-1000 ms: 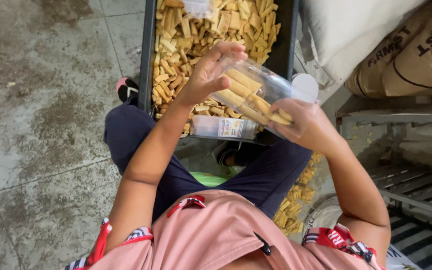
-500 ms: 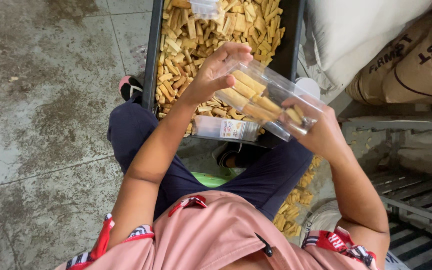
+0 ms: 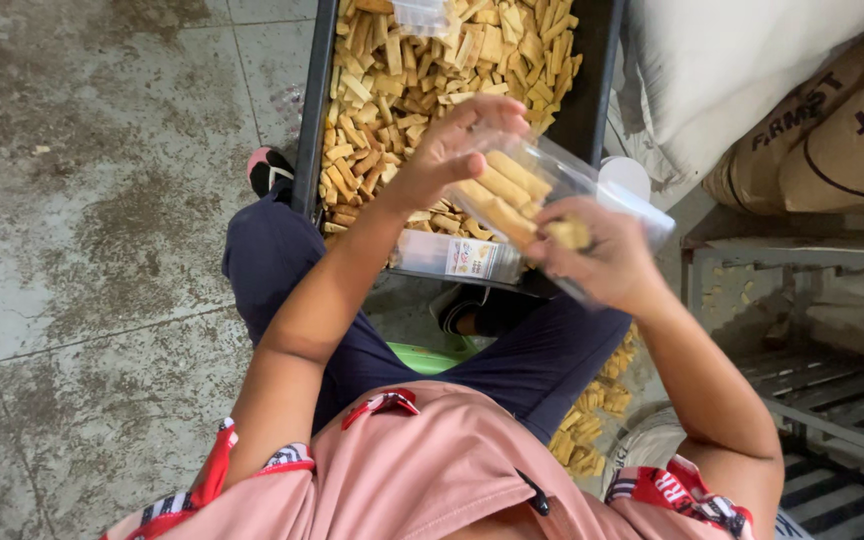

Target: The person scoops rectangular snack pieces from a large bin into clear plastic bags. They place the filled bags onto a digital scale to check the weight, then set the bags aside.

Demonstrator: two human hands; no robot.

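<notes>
A stained concrete floor [image 3: 82,200] lies below. Beyond the fingers, a black tray [image 3: 314,110] holds many loose biscuit sticks [image 3: 402,90]. The left hand [image 3: 452,150] grips a clear container [image 3: 552,200], partly filled; the right hand [image 3: 602,255] pinches one stick at its mouth.

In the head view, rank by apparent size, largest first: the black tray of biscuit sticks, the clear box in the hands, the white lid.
1. black tray, partly cut off at the top.
2. clear box, though it is nearer the camera.
3. white lid, partly hidden.
</notes>
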